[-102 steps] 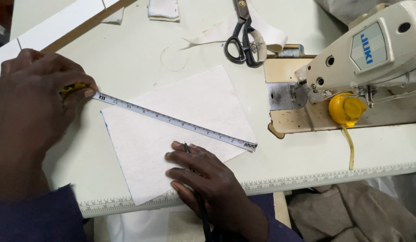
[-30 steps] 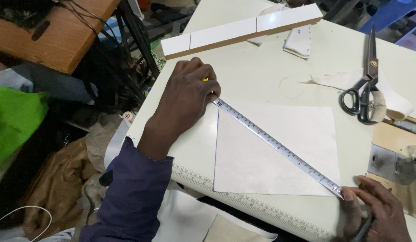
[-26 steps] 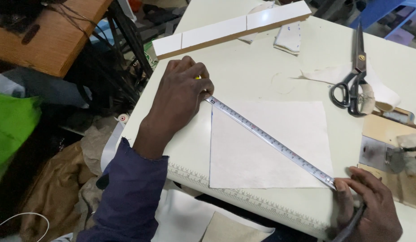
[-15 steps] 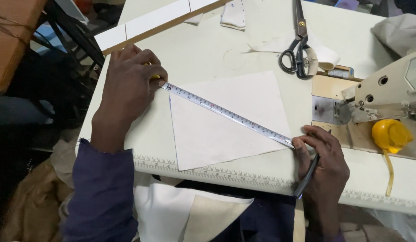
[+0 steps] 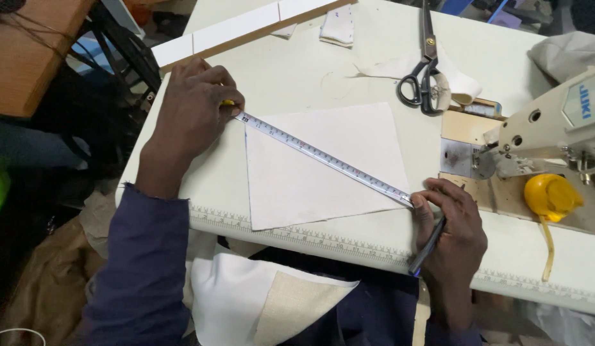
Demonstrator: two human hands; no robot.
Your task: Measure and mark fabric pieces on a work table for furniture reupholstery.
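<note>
A square piece of cream fabric (image 5: 323, 168) lies flat on the white sewing table (image 5: 291, 70). A measuring tape (image 5: 323, 157) is stretched diagonally across it from upper left to lower right. My left hand (image 5: 196, 109) presses the tape's yellow end down at the fabric's upper left corner. At the lower right corner my right hand (image 5: 452, 232) pins the other end of the tape with its fingertips and holds a dark pen (image 5: 427, 247).
Black scissors (image 5: 423, 70) lie on fabric scraps at the back. A cream sewing machine (image 5: 554, 128) with a yellow tape reel (image 5: 551, 196) stands on the right. A long white strip (image 5: 246, 29) lies along the far edge. More cloth (image 5: 259, 304) hangs below the table's front.
The view has swung right, bringing the sewing machine in. My right hand moved from the fabric's near edge to its lower right corner, stretching the tape corner to corner. My left hand stays put.
</note>
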